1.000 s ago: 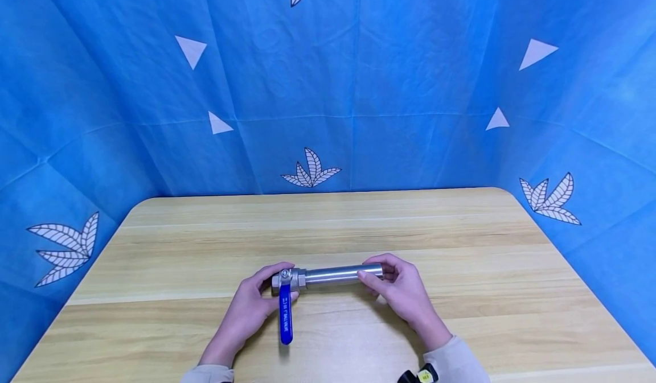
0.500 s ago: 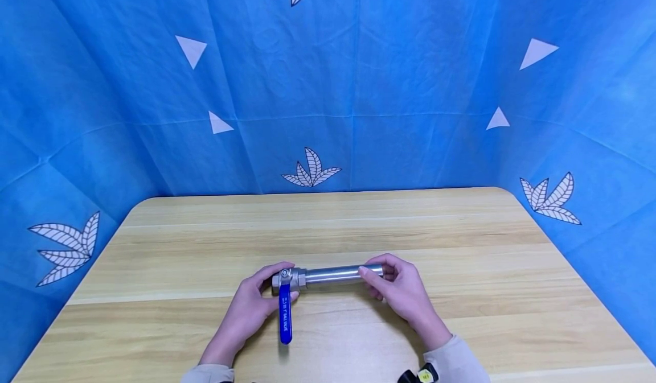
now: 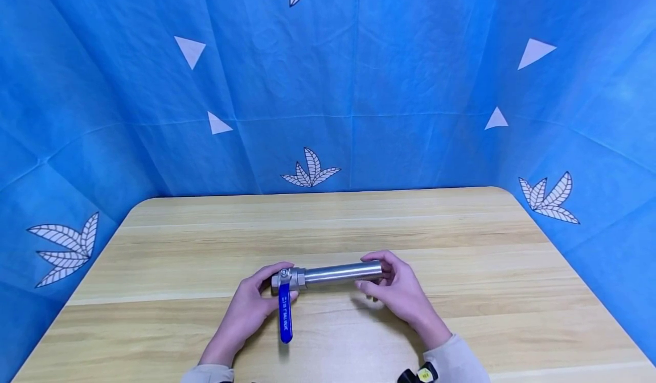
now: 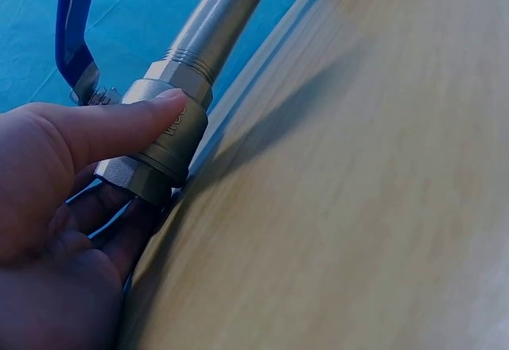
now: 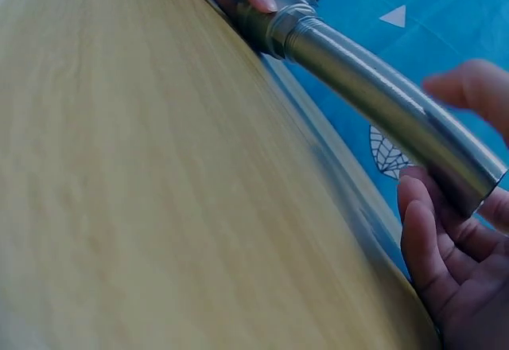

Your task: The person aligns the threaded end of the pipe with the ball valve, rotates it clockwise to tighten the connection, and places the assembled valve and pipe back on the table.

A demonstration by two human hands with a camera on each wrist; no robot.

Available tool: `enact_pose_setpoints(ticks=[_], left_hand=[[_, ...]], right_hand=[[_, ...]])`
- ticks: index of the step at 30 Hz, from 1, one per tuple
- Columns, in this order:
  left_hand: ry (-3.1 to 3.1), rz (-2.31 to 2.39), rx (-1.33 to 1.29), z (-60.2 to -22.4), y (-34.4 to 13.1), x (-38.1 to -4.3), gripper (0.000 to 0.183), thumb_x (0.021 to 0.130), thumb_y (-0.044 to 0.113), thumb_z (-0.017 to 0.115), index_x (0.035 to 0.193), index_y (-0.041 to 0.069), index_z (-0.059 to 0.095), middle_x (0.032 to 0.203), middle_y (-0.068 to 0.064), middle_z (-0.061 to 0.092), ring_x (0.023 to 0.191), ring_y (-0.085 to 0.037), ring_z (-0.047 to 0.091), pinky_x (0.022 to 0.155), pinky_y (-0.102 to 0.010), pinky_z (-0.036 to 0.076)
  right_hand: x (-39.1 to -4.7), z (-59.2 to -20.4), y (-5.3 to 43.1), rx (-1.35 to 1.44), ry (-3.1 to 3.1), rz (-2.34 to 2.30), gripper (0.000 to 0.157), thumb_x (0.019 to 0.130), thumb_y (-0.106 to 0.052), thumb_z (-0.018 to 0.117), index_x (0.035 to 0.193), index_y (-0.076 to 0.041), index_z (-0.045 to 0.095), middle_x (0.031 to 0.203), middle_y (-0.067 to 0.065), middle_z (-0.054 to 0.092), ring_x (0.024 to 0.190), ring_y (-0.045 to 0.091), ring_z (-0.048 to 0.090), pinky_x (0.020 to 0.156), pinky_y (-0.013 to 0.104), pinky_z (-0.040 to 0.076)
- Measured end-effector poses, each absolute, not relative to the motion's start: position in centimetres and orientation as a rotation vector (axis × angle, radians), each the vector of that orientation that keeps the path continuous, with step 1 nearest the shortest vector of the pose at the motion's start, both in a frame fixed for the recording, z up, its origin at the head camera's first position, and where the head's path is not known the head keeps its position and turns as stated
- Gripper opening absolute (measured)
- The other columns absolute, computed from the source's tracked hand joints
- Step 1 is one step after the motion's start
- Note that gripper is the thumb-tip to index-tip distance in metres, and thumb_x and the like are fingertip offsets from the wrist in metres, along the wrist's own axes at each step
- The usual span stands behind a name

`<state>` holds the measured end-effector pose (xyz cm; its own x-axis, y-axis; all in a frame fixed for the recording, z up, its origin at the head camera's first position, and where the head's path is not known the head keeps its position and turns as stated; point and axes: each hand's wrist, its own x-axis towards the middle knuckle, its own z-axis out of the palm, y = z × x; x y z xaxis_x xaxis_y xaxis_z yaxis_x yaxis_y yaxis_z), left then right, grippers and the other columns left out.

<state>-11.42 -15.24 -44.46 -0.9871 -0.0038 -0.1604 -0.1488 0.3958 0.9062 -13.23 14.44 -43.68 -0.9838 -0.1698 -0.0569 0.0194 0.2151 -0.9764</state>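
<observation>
A steel ball valve [image 3: 296, 279] with a blue lever handle [image 3: 285, 314] is joined to a shiny metal pipe [image 3: 338, 273] that extends to the right. My left hand [image 3: 247, 309] grips the valve body, its thumb [image 4: 127, 131] pressed along the near side and its fingers behind. At the pipe's free end is my right hand [image 3: 405, 292]. Its thumb [image 5: 473, 91] stands off the pipe, while the other fingers [image 5: 421, 239] are loosely bent close under the tube; whether they touch it is hard to tell. Threads [image 4: 191, 60] show where pipe meets valve.
A light wood table [image 3: 328, 223] lies under both hands. Blue cloth [image 3: 328, 87] with white leaf and triangle prints hangs behind it and along both sides. A black strap device [image 3: 419, 375] sits at the right wrist.
My right thumb has come off the pipe and dropped toward me, and the right fingers have loosened. The pipe's free end sits slightly higher in view. My left hand keeps its hold.
</observation>
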Motion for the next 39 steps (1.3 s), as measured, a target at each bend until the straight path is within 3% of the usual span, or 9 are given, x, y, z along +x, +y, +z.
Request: enact_pose_setpoints(ticks=[5, 11, 18, 22, 27, 39], left_hand=[[2.513, 1.647, -0.150, -44.48, -15.29, -11.43, 0.053, 0.073, 0.033, 0.084, 0.121, 0.040, 0.063, 0.132, 0.008, 0.058, 0.136, -0.026, 0.045, 0.114, -0.053, 0.034], [2.498, 1.661, -0.159, -44.42, -15.30, -11.40, 0.053, 0.072, 0.033, 0.084, 0.120, 0.042, 0.063, 0.131, 0.008, 0.059, 0.135, -0.025, 0.046, 0.113, -0.053, 0.035], [2.489, 1.666, -0.158, -44.41, -15.28, -11.39, 0.053, 0.072, 0.034, 0.084, 0.121, 0.040, 0.064, 0.132, 0.008, 0.058, 0.136, -0.026, 0.044, 0.114, -0.054, 0.033], [2.491, 1.664, -0.156, -44.42, -15.28, -11.37, 0.052, 0.072, 0.034, 0.084, 0.120, 0.040, 0.064, 0.133, 0.007, 0.058, 0.137, -0.027, 0.043, 0.115, -0.054, 0.033], [2.498, 1.659, -0.153, -44.40, -15.24, -11.38, 0.052, 0.072, 0.035, 0.084, 0.120, 0.039, 0.064, 0.133, 0.007, 0.058, 0.137, -0.026, 0.044, 0.115, -0.053, 0.033], [2.498, 1.653, -0.156, -44.34, -15.19, -11.32, 0.052, 0.073, 0.033, 0.084, 0.121, 0.038, 0.064, 0.134, 0.006, 0.058, 0.137, -0.028, 0.043, 0.115, -0.054, 0.033]], right_hand=[[-13.25, -43.84, 14.44, -0.155, 2.323, -1.890, 0.046, 0.073, -0.022, 0.085, 0.112, -0.013, 0.062, 0.098, 0.012, 0.069, 0.072, 0.021, 0.065, 0.058, 0.030, 0.057], [-13.35, -44.05, 14.50, -0.185, 2.393, -1.905, 0.043, 0.069, -0.026, 0.087, 0.107, -0.018, 0.067, 0.099, 0.006, 0.070, 0.085, 0.020, 0.066, 0.071, 0.027, 0.056], [-13.34, -43.97, 14.52, -0.145, 2.381, -1.948, 0.046, 0.065, -0.024, 0.090, 0.106, -0.019, 0.070, 0.101, 0.005, 0.069, 0.087, 0.022, 0.067, 0.076, 0.028, 0.058], [-13.36, -43.85, 14.53, -0.114, 2.370, -1.949, 0.047, 0.064, -0.024, 0.090, 0.106, -0.018, 0.070, 0.098, 0.009, 0.068, 0.079, 0.021, 0.066, 0.067, 0.026, 0.057], [-13.36, -43.83, 14.61, -0.063, 2.373, -1.933, 0.047, 0.065, -0.026, 0.090, 0.107, -0.018, 0.069, 0.090, 0.012, 0.065, 0.062, 0.015, 0.058, 0.049, 0.022, 0.047], [-13.30, -43.85, 14.66, -0.015, 2.404, -1.901, 0.041, 0.067, -0.040, 0.087, 0.101, -0.023, 0.070, 0.081, 0.009, 0.062, 0.055, 0.015, 0.055, 0.044, 0.031, 0.052]])
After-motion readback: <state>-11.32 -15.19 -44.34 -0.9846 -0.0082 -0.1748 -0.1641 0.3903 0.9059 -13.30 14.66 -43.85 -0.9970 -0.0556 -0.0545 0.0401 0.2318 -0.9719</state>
